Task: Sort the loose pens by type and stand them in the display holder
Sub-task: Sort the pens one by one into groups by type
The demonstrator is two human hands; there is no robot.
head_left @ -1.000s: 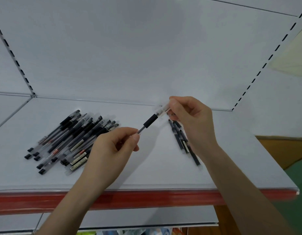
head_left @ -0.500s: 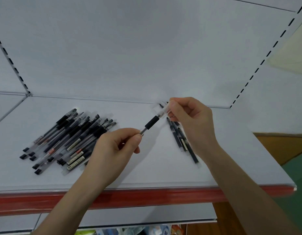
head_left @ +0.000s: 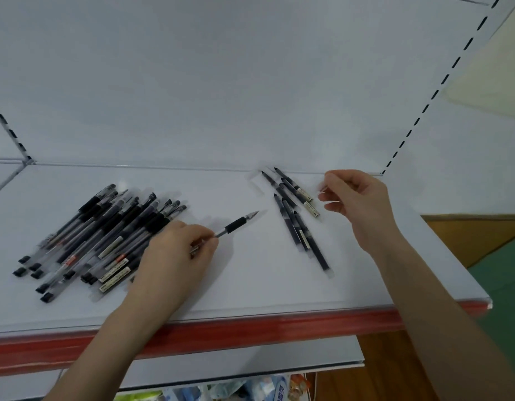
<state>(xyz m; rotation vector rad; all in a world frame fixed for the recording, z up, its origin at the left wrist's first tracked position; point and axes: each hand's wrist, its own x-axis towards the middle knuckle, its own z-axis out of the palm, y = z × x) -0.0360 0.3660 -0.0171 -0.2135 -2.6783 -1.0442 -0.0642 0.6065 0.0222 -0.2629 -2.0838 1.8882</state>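
Observation:
My left hand (head_left: 175, 256) grips a clear pen with a black rubber grip (head_left: 236, 225) by its barrel, low over the shelf, its bare metal tip pointing up and right. My right hand (head_left: 363, 204) hovers to the right, thumb and forefinger pinched on a small clear cap (head_left: 322, 190) that is blurred. A pile of several similar capped pens (head_left: 105, 227) lies on the left, partly under my left hand. A smaller group of slim dark pens (head_left: 293, 224) lies between my hands. No display holder is in view.
The pens lie on a white shelf (head_left: 250, 287) with a red front strip (head_left: 250, 325) and a white back panel. Slotted uprights (head_left: 424, 111) run along both sides. A lower shelf with packaged goods (head_left: 250, 386) shows below.
My hands have separated: the clear cap came off with my right hand, which moved right. My left hand dropped left toward the pile with the uncapped pen.

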